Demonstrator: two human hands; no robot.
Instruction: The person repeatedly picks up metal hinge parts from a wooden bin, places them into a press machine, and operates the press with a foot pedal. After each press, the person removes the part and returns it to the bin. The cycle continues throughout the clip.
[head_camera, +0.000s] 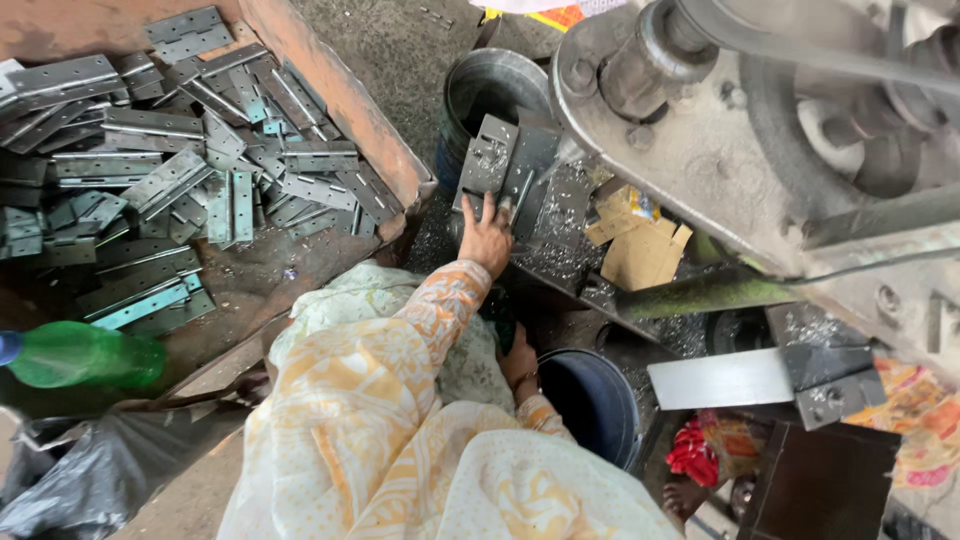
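Observation:
My left hand (486, 238) reaches forward in an orange patterned sleeve and grips the lower edge of an open grey metal hinge (503, 158), which lies on the machine's work bed. My right hand (518, 356) is low by my lap, next to the rim of a blue bucket (596, 398). A bangle sits on its wrist. Its fingers are mostly hidden behind my left sleeve and a dark object, so its grip does not show.
A rusty tray (345, 95) at the left holds a heap of several grey hinges (170, 170). A green plastic bottle (85, 355) lies at its near edge. A belt-driven press machine (760, 130) fills the right side. A dark metal bucket (490, 85) stands behind the hinge, with cardboard scraps (640, 250) beside it.

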